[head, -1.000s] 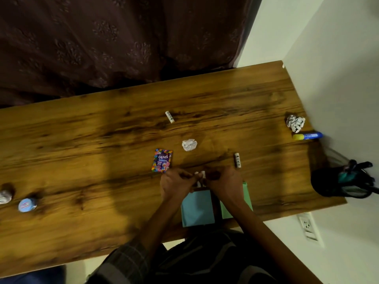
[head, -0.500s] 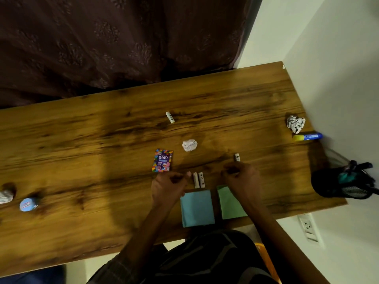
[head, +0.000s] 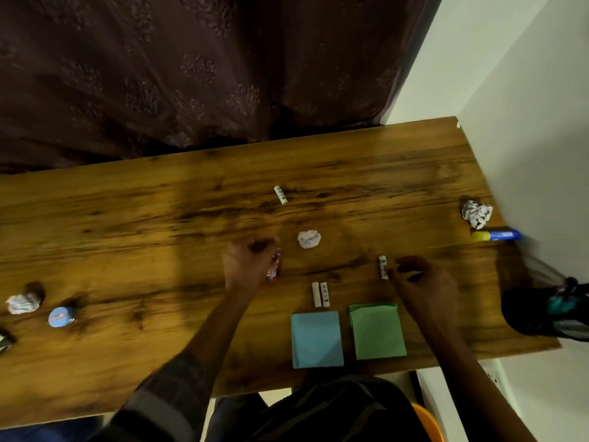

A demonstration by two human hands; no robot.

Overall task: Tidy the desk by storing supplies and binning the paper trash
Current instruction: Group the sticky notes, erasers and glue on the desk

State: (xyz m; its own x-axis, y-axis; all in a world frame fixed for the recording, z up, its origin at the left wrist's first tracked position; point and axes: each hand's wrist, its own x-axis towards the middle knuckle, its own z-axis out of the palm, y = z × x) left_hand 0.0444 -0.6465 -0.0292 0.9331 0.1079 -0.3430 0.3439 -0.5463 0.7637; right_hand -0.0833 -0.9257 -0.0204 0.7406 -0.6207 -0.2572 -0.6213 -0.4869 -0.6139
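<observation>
On the wooden desk (head: 127, 218) my left hand (head: 247, 266) curls round the colourful GEMS packet (head: 274, 270), which stands tipped on its edge. My right hand (head: 420, 283) hovers with loosely curled fingers beside a small white cylinder (head: 382, 265), its thumb tip at the cylinder's near end. Two more white cylinders (head: 320, 294) lie side by side above a blue note pad (head: 317, 339) and a green note pad (head: 377, 331). Another cylinder (head: 280, 194) lies farther back. Crumpled paper balls sit mid-desk (head: 309, 239), far right (head: 477, 213) and far left (head: 22, 303).
A blue and yellow glue stick (head: 495, 235) lies by the right wall. A black mesh holder (head: 535, 314) stands at the desk's right front corner. A small round blue tin (head: 60, 316) sits at the left. A dark curtain hangs behind the desk.
Both hands left the two paired cylinders and moved apart. The left hand went up-left onto the GEMS packet and tipped it; the right hand went right to the lone cylinder.
</observation>
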